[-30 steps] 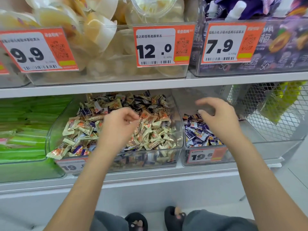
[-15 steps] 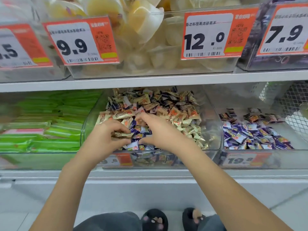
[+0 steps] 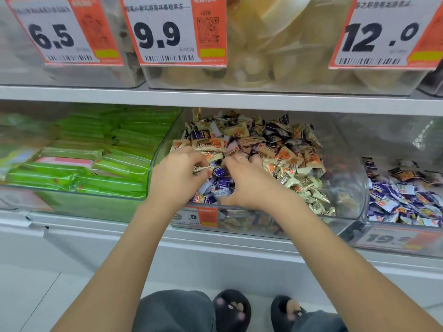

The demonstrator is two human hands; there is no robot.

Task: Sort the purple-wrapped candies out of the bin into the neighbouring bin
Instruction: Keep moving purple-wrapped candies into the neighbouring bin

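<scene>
Purple-wrapped candies (image 3: 221, 179) mixed among cream-and-orange wrapped candies (image 3: 294, 171) in the clear middle bin (image 3: 345, 188), thickest at the front just between the two hands, a few more scattered toward the back of the heap. Small, light, crinkly pillow packs by the look of them; likely slippery foil over a firm centre, so best pinched across the body or by a crimped end rather than scooped, since a scoop would drag cream ones along. Left hand (image 3: 176, 178) curled down into the pile, fingers (image 3: 201, 162) bent and pinching a pale wrapper end, thumb side toward the purple cluster. Right hand (image 3: 251, 185) just beside it, palm down, fingers (image 3: 237, 161) curled into the candies; gripping one or only raking, cannot tell, fingertips buried. Both bare forearms reaching in over the front wall of the bin above a partly hidden orange price tag (image 3: 195, 215). Neighbouring bin (image 3: 359, 233) on the right, well within reach, already holding a layer of purple-and-white wrapped pieces, with a blurred tag reading about 19.8. Sorting judged well short of done: plenty of purple left among the cream. To the left, a bin of green packets (image 3: 96, 164). Above, the upper shelf (image 3: 215, 99) carrying clear tubs with price cards 6.5, 9.9 and 12.0. Below, white shelf base, dark slippers (image 3: 231, 307) and grey trouser knees.
</scene>
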